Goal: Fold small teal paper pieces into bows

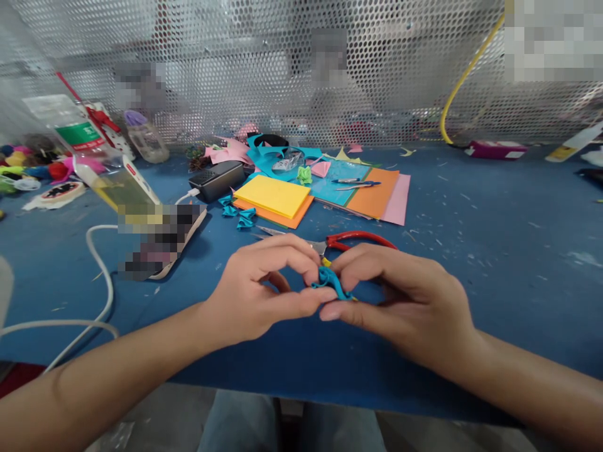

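Between my two hands is a small folded blue piece (333, 282) with curled, ruffled edges, held above the blue table. My left hand (264, 285) pinches its left end between thumb and fingers. From the other side, my right hand (405, 301) has its thumb and fingers closed around the right end. Just behind the hands lie red-handled scissors (360, 237), partly covered by them. Small folded blue pieces (245, 218) sit farther back, left of a stack of yellow sheets (276, 196).
A phone (172, 242) with a white cable (109, 282) and a bottle (101, 160) stand at the left. Behind are a black box (220, 181), blue scraps (271, 160), orange sheets (377, 193) and tweezers (355, 185). Perforated metal panels (400, 75) rise at the back.
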A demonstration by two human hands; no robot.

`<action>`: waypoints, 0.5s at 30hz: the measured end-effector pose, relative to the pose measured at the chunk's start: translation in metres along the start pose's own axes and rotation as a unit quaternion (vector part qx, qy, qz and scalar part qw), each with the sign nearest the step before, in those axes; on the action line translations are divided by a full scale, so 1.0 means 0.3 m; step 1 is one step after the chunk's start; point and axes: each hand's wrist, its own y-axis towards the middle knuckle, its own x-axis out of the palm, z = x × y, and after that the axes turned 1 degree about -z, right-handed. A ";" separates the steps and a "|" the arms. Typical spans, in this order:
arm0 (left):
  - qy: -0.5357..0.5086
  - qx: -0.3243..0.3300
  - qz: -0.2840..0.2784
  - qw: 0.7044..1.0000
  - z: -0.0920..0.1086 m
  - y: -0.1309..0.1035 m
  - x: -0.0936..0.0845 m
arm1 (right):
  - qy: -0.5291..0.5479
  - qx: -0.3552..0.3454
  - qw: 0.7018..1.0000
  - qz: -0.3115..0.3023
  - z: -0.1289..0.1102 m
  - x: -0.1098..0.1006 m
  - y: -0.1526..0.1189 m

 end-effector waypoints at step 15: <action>0.031 0.073 0.052 0.995 -0.002 0.001 0.006 | 0.007 0.023 0.999 0.032 -0.018 -0.014 0.006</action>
